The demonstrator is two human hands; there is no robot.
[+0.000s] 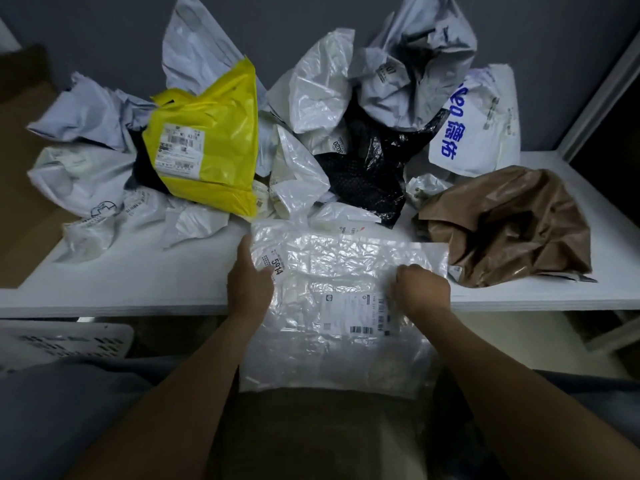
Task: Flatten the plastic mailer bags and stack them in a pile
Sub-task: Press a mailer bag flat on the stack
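A crinkled white mailer bag [339, 271] with shipping labels lies spread over the front edge of the white table [138, 282], its lower half hanging off toward me. My left hand [250, 282] rests on the bag's left edge, fingers extended along it and thumb on top. My right hand [420, 289] sits on the bag's right part with fingers curled down into the plastic. Behind lie crumpled mailers: a yellow one [211, 147], a black one [367, 168], a brown one [509, 223], and several white and grey ones.
A white bag with blue lettering [474, 126] leans at the back right. A grey wall rises behind the pile. A cardboard box [20, 188] stands left of the table, and a white perforated basket [65, 341] sits below the table's front left.
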